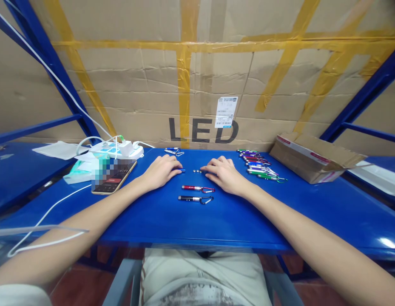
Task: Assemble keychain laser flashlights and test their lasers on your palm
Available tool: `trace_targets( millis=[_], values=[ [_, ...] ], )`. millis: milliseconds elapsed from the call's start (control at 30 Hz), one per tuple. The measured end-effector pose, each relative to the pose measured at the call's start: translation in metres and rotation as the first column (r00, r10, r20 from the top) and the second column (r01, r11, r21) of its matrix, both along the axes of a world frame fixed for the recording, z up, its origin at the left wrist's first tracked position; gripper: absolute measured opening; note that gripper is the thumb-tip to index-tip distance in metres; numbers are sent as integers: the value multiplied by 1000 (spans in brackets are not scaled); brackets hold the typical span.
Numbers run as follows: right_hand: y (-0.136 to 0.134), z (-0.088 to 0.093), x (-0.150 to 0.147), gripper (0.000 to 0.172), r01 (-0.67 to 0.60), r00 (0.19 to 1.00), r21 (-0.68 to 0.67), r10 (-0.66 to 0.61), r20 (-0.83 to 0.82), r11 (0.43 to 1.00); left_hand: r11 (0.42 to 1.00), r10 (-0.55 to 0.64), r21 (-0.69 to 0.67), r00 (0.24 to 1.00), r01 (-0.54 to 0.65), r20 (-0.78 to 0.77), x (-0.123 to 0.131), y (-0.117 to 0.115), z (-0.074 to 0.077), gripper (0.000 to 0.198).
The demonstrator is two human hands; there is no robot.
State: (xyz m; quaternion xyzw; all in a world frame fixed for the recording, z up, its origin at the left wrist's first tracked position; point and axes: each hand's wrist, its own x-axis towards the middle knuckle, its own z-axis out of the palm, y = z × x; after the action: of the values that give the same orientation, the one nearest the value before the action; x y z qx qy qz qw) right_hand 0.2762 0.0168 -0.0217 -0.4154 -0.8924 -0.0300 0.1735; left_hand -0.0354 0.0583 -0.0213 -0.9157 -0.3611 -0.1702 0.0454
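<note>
My left hand (163,171) rests on the blue table with its fingers closed round a small blue tube (182,170), only one end of which shows. Across from it, my right hand (223,173) has its fingertips together at the rightmost of a short row of small silver button cells (197,171), seemingly pinching that one. Nearer to me lie a red keychain penlight (191,188) and a black keychain penlight (189,198), parallel, each with a carabiner clip at its right end. Behind my left hand are a blue and a silver penlight (172,151).
Several coloured penlights (256,163) lie in a row at right, beside an open cardboard box (312,159). At left are a phone (116,180), a tissue pack (79,170), a white power strip (116,148) and cables. A large carton (146,93) stands behind the table (216,229).
</note>
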Motion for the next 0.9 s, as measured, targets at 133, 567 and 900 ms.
trace_targets(
  millis=[133, 567, 900],
  values=[
    [2, -2, -2, 36, -9, 999, 4, 9, 31, 1000, 1000, -24, 0, 986, 25, 167, 2, 0, 0, 32],
    [0, 3, -7, 20, -5, 999, 6, 5, 35, 1000, 977, -207, 34, 893, 211, 399, 21, -31, 17, 19],
    [0, -1, -4, 19, -26, 998, 34, 24, 59, 999, 947, -307, 200, 884, 250, 353, 25, -40, 19, 21]
  ],
)
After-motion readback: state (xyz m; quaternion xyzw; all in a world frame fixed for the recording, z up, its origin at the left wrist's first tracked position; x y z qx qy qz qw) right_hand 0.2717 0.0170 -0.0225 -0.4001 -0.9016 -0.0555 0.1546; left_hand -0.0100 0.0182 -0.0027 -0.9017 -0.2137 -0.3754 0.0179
